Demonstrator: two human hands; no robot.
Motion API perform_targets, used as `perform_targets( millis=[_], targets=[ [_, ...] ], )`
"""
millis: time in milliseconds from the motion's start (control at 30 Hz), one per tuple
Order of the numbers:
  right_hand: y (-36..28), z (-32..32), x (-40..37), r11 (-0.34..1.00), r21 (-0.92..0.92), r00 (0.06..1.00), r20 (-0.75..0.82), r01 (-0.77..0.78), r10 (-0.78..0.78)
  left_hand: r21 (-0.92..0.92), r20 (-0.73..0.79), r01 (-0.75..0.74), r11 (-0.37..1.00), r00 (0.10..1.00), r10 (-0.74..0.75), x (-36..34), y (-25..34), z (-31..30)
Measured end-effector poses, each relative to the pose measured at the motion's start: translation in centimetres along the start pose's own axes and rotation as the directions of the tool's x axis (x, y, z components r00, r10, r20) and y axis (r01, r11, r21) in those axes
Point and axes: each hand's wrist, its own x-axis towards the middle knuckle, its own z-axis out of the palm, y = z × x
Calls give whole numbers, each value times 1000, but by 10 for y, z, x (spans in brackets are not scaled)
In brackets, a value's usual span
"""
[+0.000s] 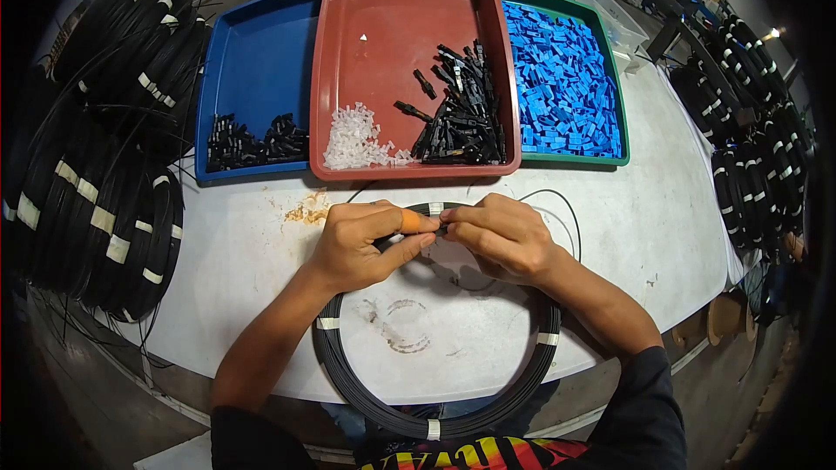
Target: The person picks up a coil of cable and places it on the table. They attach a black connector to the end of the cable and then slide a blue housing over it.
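A coil of black cable (338, 365), bound with white tape bands, rests on the table and overhangs its front edge. Over the far part of the coil, my left hand (370, 242) pinches with thumb and forefinger; an orange wrap covers part of a finger. My right hand (501, 239) is closed right beside it, fingertips nearly touching the left ones. A small dark piece shows between the two hands, mostly hidden by the fingers. One loose cable end (576, 224) loops out to the right of my right hand.
Beyond the hands, a red tray (418, 172) holds white pieces (357, 139) and black connectors (461, 113). A blue tray (252, 176) with black parts stands left, a green tray (620, 122) with blue pieces (562, 78) right. Cable coils (96, 209) hang at both sides.
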Motion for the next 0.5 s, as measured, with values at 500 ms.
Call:
perform_targets(
  millis=[500],
  targets=[
    [1, -4, 0, 909, 230, 928, 221, -347, 299, 135, 28, -152, 979, 988, 150, -1, -7, 4]
  ],
)
